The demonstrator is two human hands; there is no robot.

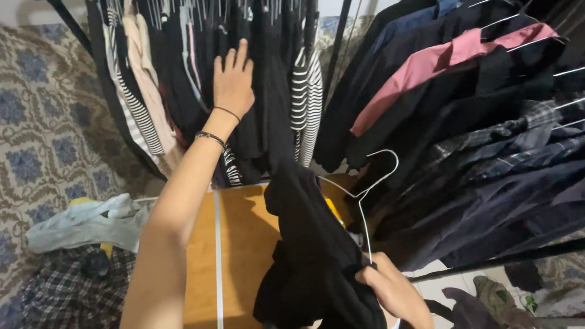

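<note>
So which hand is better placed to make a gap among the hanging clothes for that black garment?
The left hand, probably. It is already up against the dark clothes on the rail, free to push them aside. The right hand is low, gripping the black garment and its white wire hanger.

Dim indoor light is falling unevenly; the dark hanging clothes point(262, 86) are losing detail in shadow, and the picture is looking soft and slightly grainy

One view only, head-mounted, looking steeply down and forward from the person's own eye level. It faces a clothes rack point(244, 13) close ahead, a second rail of hanging shirts point(476, 108) angling off right, and a wooden surface point(237, 254) right below. Everything sits within arm's reach.
</note>
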